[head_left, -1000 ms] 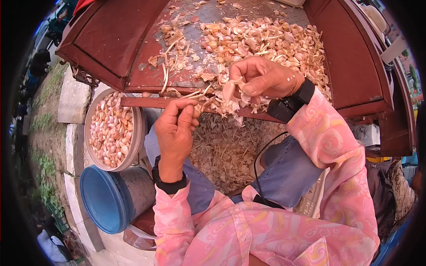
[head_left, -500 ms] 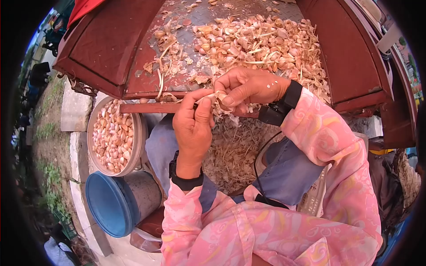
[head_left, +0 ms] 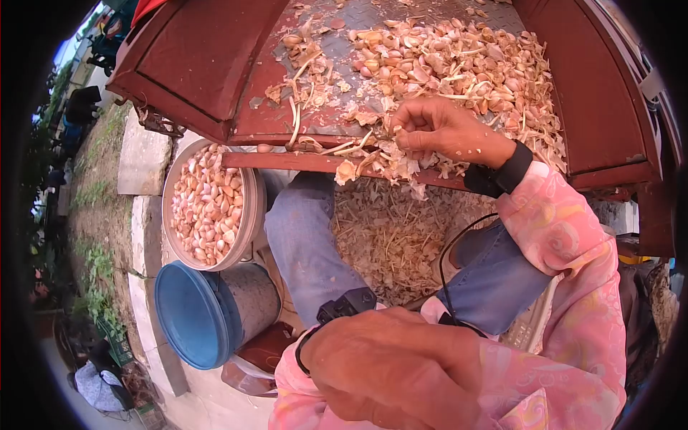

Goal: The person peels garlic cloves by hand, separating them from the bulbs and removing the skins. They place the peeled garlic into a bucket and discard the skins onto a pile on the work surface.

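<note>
My right hand (head_left: pixel 448 132) hovers at the front edge of the red cart bed, fingers curled and pinched towards the thumb. A small pale bit shows at the fingertips, too small to name. Beyond it lies a heap of garlic cloves (head_left: pixel 437 61) mixed with papery skins. Just below the hand, garlic skins (head_left: pixel 393 159) hang over the wooden rail (head_left: pixel 287 161). My left hand (head_left: pixel 394 358) is low and close to the camera, across my pink sleeves. Its back faces up, motion blurs it, and its fingers are hidden.
A pale bucket of garlic cloves (head_left: pixel 208 204) stands left of my knee. Nearer lies a bucket with a blue end (head_left: pixel 190 315). Dry stems (head_left: pixel 295 118) lie at the bed's left. Skins and stalks (head_left: pixel 387 244) cover the ground between my legs. A black cable (head_left: pixel 444 276) crosses my lap.
My left hand has left the rail and dropped down towards my body, parting from my right hand. The right hand stays near the rail. The whole view has shifted slightly.
</note>
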`<action>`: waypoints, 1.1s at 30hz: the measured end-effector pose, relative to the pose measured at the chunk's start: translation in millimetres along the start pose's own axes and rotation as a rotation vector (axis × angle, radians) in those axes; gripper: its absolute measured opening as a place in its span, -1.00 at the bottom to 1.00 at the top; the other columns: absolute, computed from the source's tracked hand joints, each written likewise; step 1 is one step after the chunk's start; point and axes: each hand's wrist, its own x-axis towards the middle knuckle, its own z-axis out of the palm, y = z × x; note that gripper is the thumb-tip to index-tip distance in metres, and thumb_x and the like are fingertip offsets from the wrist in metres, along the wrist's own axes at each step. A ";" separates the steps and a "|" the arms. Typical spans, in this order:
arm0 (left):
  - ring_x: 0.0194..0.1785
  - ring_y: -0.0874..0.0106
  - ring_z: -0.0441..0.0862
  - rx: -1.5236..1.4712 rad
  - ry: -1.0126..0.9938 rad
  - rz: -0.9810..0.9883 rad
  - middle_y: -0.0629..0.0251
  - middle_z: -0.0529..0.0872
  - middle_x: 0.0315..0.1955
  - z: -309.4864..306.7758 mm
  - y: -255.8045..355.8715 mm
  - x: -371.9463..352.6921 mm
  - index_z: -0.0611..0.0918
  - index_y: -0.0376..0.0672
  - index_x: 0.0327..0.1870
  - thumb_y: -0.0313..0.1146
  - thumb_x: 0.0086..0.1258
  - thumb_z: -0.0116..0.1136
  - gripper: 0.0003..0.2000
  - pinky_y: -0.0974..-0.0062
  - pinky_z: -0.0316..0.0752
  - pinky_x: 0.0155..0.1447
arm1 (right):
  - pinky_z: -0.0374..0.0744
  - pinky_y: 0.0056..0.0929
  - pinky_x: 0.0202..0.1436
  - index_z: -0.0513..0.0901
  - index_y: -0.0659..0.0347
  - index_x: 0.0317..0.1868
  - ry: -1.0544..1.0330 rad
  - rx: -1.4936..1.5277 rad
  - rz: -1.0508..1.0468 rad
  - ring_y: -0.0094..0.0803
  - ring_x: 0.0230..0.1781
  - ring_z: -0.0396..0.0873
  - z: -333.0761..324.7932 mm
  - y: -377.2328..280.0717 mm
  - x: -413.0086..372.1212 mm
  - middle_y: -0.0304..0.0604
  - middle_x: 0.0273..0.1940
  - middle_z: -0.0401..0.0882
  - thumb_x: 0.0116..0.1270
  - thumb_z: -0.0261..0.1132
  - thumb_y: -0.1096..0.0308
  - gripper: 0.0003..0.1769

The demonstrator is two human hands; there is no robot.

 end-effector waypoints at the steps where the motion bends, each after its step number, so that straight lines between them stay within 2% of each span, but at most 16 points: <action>1: -0.51 0.24 0.51 -0.071 -0.229 0.046 0.05 0.51 -0.47 6.9 1.2 -0.5 0.51 -0.36 -0.19 -0.31 0.38 -0.04 -0.75 0.42 0.41 -0.44 | 0.43 -0.72 -0.46 0.47 0.20 -0.26 -0.022 0.017 0.002 -0.70 -0.48 0.47 2.4 1.3 -0.1 -0.40 -0.47 0.47 0.27 0.22 0.34 -0.86; 3: -0.49 0.29 0.50 -0.180 -0.268 0.092 0.09 0.49 -0.45 13.9 -8.5 3.6 0.52 -0.36 -0.19 -0.35 0.37 -0.03 -0.78 0.48 0.41 -0.44 | 0.43 -0.71 -0.44 0.46 0.21 -0.26 -0.018 -0.128 -0.022 -0.71 -0.48 0.44 0.8 3.1 1.5 -0.40 -0.47 0.45 0.26 0.22 0.38 -0.88; 8: -0.45 0.47 0.45 -0.648 -0.497 0.332 0.23 0.43 -0.38 17.6 -15.2 19.0 0.57 -0.35 -0.21 -0.52 0.35 0.01 -0.88 0.75 0.41 -0.44 | 0.35 -0.69 -0.43 0.51 0.25 -0.36 0.058 -0.107 -0.069 -0.72 -0.48 0.35 0.5 11.7 4.0 -0.41 -0.48 0.44 0.24 0.24 0.40 -0.89; 9: -0.53 0.47 0.42 -0.503 -0.396 0.171 0.25 0.42 -0.45 15.6 2.9 23.1 0.56 -0.36 -0.24 -0.51 0.34 0.03 -0.89 0.66 0.34 -0.53 | 0.35 -0.69 -0.43 0.51 0.25 -0.36 0.051 -0.115 -0.076 -0.72 -0.48 0.35 0.6 11.8 6.0 -0.41 -0.48 0.44 0.24 0.24 0.40 -0.89; 11: -0.60 0.48 0.40 -0.359 -0.308 0.024 0.27 0.42 -0.52 22.6 14.3 22.8 0.55 -0.38 -0.28 -0.49 0.33 0.06 -0.89 0.57 0.26 -0.62 | 0.34 -0.69 -0.45 0.51 0.26 -0.33 0.066 -0.060 -0.092 -0.72 -0.49 0.34 -1.0 16.1 6.2 -0.42 -0.48 0.42 0.24 0.24 0.41 -0.90; 12: -0.62 0.45 0.39 -0.493 -0.132 -0.060 0.28 0.41 -0.55 37.4 16.2 12.3 0.55 -0.36 -0.30 -0.47 0.33 0.07 -0.89 0.55 0.24 -0.63 | 0.33 -0.69 -0.46 0.51 0.27 -0.30 0.101 -0.071 -0.126 -0.72 -0.50 0.33 -0.2 17.8 6.6 -0.43 -0.48 0.42 0.24 0.23 0.42 -0.90; 14: -0.64 0.43 0.38 -0.624 0.042 -0.137 0.29 0.40 -0.57 44.0 9.4 8.6 0.55 -0.34 -0.31 -0.45 0.33 0.08 -0.89 0.52 0.21 -0.65 | 0.33 -0.69 -0.46 0.51 0.27 -0.30 0.114 -0.101 -0.111 -0.72 -0.50 0.33 0.2 15.0 5.6 -0.43 -0.49 0.42 0.24 0.23 0.43 -0.90; 17: -0.59 0.38 0.42 -0.509 -0.039 0.183 0.27 0.43 -0.57 34.1 -7.5 19.3 0.56 -0.33 -0.30 -0.42 0.32 0.10 -0.87 0.54 0.26 -0.60 | 0.35 -0.68 -0.45 0.51 0.27 -0.28 0.120 -0.123 -0.074 -0.72 -0.50 0.35 2.2 12.3 5.0 -0.42 -0.50 0.42 0.24 0.23 0.43 -0.90; 20: -0.59 0.36 0.41 -0.266 -0.290 0.103 0.26 0.46 -0.55 18.1 0.5 28.4 0.56 -0.33 -0.30 -0.40 0.33 0.09 -0.85 0.53 0.26 -0.57 | 0.40 -0.66 -0.39 0.51 0.27 -0.28 0.091 -0.135 -0.079 -0.70 -0.46 0.39 3.9 8.0 5.9 -0.40 -0.47 0.44 0.22 0.23 0.45 -0.90; 23: -0.49 0.28 0.54 -0.572 -0.152 0.213 0.05 0.56 -0.44 29.6 -10.9 15.4 0.55 -0.44 -0.27 -0.46 0.33 0.07 -0.83 0.51 0.40 -0.47 | 0.40 -0.66 -0.38 0.51 0.26 -0.30 0.083 -0.119 -0.118 -0.70 -0.45 0.40 2.2 16.9 9.4 -0.39 -0.45 0.45 0.21 0.24 0.46 -0.91; 24: -0.49 0.25 0.53 -0.266 -0.218 -0.138 0.04 0.53 -0.46 23.1 2.3 13.0 0.53 -0.40 -0.27 -0.38 0.34 0.02 -0.80 0.49 0.41 -0.44 | 0.40 -0.67 -0.38 0.52 0.25 -0.29 0.075 -0.117 -0.140 -0.70 -0.43 0.40 1.7 17.5 10.0 -0.38 -0.42 0.45 0.20 0.25 0.47 -0.91; 26: -0.57 0.32 0.45 0.154 -0.107 -0.136 0.10 0.50 -0.49 -5.3 19.8 -5.6 0.49 -0.35 -0.33 -0.32 0.37 -0.04 -0.78 0.50 0.36 -0.47 | 0.41 -0.68 -0.38 0.52 0.26 -0.28 0.113 -0.080 -0.138 -0.71 -0.43 0.40 2.1 12.9 12.2 -0.38 -0.41 0.46 0.20 0.24 0.47 -0.90; 27: -0.60 0.53 0.30 0.425 0.347 0.040 0.26 0.46 -0.53 -9.3 26.7 -5.1 0.47 -0.30 -0.33 -0.36 0.41 -0.08 -0.82 0.65 0.19 -0.54 | 0.41 -0.69 -0.38 0.53 0.26 -0.27 0.152 -0.034 -0.118 -0.71 -0.42 0.40 3.3 11.7 7.6 -0.37 -0.40 0.47 0.21 0.24 0.47 -0.90; 28: -0.63 0.73 0.16 0.692 0.850 0.088 0.41 0.42 -0.56 -13.7 33.4 -4.2 0.44 -0.26 -0.32 -0.41 0.45 -0.12 -0.85 0.80 0.01 -0.61 | 0.44 -0.69 -0.35 0.53 0.27 -0.24 0.140 0.022 -0.160 -0.71 -0.40 0.44 2.0 9.6 6.3 -0.35 -0.37 0.50 0.22 0.23 0.48 -0.89; 30: -0.60 0.79 0.14 1.104 1.114 -0.010 0.49 0.42 -0.54 -104.7 62.7 -53.0 0.52 -0.29 -0.19 -0.34 0.44 -0.07 -0.81 0.85 -0.02 -0.59 | 0.49 -0.66 -0.33 0.53 0.29 -0.24 0.178 0.147 -0.150 -0.66 -0.38 0.50 4.7 2.9 1.3 -0.30 -0.35 0.53 0.23 0.22 0.48 -0.89; 33: -0.51 0.71 0.31 1.364 1.316 -0.416 0.42 0.53 -0.44 -209.0 91.3 -150.3 0.56 -0.28 -0.08 -0.28 0.39 -0.02 -0.74 0.77 0.23 -0.48 | 0.51 -0.65 -0.32 0.53 0.30 -0.24 0.174 0.132 -0.207 -0.64 -0.38 0.51 6.7 5.8 -0.2 -0.28 -0.36 0.53 0.23 0.22 0.49 -0.89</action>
